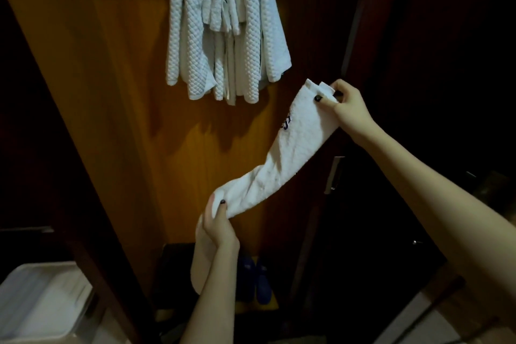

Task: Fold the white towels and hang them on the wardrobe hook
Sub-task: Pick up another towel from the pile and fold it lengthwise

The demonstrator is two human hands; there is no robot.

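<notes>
Diagonally, left hand [220, 229] and right hand [349, 110] pinch a white towel [287, 153] (nubby, folded).

One head-worn camera looks forward and down into the wardrobe [125, 70] from close range.

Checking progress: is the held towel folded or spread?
Folded: the towel is a narrow strip held between left hand and right hand.

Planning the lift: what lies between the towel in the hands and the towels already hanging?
Only the bare wooden wardrobe panel shows between the held towel and the hanging towels, as seen in the head view.
</notes>
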